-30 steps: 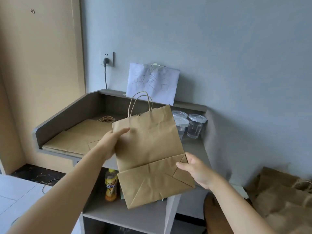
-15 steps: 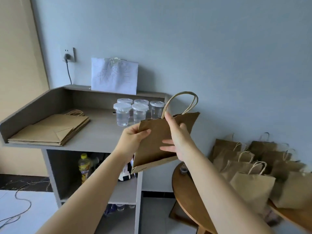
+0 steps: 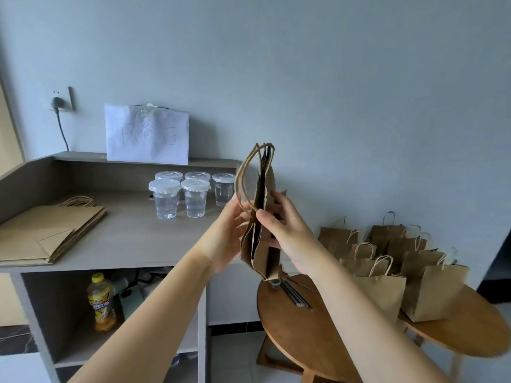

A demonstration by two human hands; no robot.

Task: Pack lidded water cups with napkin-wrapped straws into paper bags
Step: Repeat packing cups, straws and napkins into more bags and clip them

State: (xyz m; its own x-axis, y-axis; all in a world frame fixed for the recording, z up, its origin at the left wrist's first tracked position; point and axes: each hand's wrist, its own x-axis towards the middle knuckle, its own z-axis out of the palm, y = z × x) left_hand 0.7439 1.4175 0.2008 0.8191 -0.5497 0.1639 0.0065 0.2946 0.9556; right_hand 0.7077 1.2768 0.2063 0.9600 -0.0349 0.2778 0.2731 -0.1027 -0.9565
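**Head view: both hands part a folded paper bag, held edge-on**

Head camera, middle of the frame: a brown paper bag [image 3: 258, 239] is held upright in the air with its narrow edge toward the lens, twine handles looping at the top. The left hand [image 3: 226, 241] grips its left panel, fingers curled against the paper. The right hand [image 3: 287, 233] grasps the right side, thumb on the near edge and fingers wrapped behind. A dark gap shows between the panels.

Left of the hands, five lidded water cups [image 3: 190, 194] stand clustered on the grey counter [image 3: 132, 239], below a handwritten paper sign [image 3: 146, 134]. At the left edge of the frame a stack of flat bags [image 3: 47, 233] lies on the same counter. A yellow bottle [image 3: 102, 302] stands on the shelf underneath.

Lower right, dark straws [image 3: 296, 295] lie on a round wooden table [image 3: 298, 335]. Opened bags [image 3: 401, 266] stand crowded together at the right, well apart from the cups.
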